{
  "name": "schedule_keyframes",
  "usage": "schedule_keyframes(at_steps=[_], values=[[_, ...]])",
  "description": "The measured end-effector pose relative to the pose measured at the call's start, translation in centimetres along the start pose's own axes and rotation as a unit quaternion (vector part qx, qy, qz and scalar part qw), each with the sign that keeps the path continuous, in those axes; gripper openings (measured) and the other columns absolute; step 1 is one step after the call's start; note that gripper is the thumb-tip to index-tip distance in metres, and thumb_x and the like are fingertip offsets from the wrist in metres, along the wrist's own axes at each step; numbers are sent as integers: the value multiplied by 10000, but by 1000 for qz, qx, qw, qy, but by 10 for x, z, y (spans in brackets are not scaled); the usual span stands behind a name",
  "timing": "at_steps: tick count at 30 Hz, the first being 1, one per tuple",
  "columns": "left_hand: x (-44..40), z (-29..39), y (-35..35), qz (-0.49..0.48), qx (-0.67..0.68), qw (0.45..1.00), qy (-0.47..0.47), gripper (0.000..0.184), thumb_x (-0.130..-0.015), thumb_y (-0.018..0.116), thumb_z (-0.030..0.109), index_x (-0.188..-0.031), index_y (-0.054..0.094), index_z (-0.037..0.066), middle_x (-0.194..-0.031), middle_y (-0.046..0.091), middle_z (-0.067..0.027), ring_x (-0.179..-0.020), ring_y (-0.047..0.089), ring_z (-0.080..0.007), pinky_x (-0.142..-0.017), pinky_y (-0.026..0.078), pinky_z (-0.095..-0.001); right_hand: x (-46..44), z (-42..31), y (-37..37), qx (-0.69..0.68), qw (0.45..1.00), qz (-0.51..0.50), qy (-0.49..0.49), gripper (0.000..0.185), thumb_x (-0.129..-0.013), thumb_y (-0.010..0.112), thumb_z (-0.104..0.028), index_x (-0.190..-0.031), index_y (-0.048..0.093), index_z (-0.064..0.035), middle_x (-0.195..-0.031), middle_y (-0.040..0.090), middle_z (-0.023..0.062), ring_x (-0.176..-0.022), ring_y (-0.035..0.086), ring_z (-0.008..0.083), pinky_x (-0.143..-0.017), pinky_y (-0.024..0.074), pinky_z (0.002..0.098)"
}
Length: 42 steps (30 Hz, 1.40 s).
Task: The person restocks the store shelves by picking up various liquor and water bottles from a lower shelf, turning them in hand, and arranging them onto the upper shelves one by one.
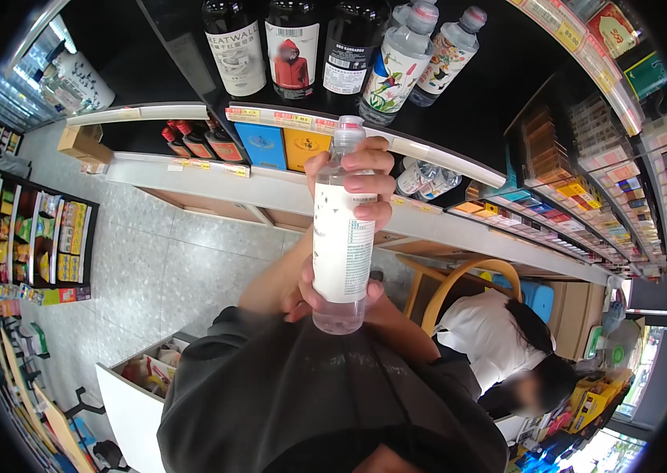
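Note:
A clear plastic water bottle [343,244] with a white label stands nearly upright in front of my chest. Small green print covers the right part of the label, and a clear cap with pink under it tops the neck. My left hand [369,177] is closed around the upper part from behind, its fingers over the right side and its thumb at the left. Lower down, my right hand [306,296] is closed about the base, partly hidden behind the bottle. Similar water bottles [398,71] with colourful labels stand on the black shelf beyond, right of dark wine bottles [292,55].
Below that shelf are a blue box [261,146], an orange box [306,147] and bottles lying down [420,177]. Packed cigarette racks [586,173] line the right. A person in white [483,331] bends near a wooden chair [444,292]. Snack shelves [33,229] stand left.

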State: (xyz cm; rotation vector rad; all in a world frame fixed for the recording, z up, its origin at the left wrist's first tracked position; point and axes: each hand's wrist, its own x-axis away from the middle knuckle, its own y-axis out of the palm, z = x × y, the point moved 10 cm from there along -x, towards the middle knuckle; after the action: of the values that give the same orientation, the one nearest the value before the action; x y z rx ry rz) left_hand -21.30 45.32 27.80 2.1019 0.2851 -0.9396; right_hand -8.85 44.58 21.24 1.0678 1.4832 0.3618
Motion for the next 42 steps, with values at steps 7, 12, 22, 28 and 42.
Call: schedule_keyframes(at_steps=[7,12,22,28,42], values=[[25,55,-14,162,-327,931,27,316,-836,584,319,-1067,496,123,-1010,444,-13,-854,495,-162,-716,467,-404,26,-21,-25,127,958,255,38,743,-788,654,-538,-1217,430,26,-955,588,132,-805,635,226,-684,529,366],[24,54,-13,178,-303,935,43,367,-799,585,391,-1034,502,122,-962,487,-24,-809,523,-191,-686,493,-399,25,-23,-28,132,956,259,46,727,-784,667,-522,-1208,452,28,-960,591,143,-822,627,228,-710,521,349],[61,81,47,368,-784,471,167,239,-883,633,99,-1075,523,9,-1061,615,-121,-1009,624,-232,-894,484,-353,57,-116,-41,783,398,462,125,687,-642,812,-198,-1192,452,4,-1031,629,178,-914,651,291,-808,513,387],[66,99,42,397,-722,534,191,191,-832,669,79,-962,536,39,-912,638,-87,-870,647,-187,-749,527,-335,59,-100,-44,775,401,469,133,735,-644,807,-268,-1210,420,-5,-1082,587,199,-998,607,338,-833,484,421],[50,91,-9,301,-402,864,20,127,-848,584,142,-944,503,124,-886,543,13,-849,564,-175,-748,505,-402,49,-32,-58,211,899,370,101,852,-840,670,-375,-1446,165,-53,-1300,479,186,-1089,569,336,-897,490,455]])
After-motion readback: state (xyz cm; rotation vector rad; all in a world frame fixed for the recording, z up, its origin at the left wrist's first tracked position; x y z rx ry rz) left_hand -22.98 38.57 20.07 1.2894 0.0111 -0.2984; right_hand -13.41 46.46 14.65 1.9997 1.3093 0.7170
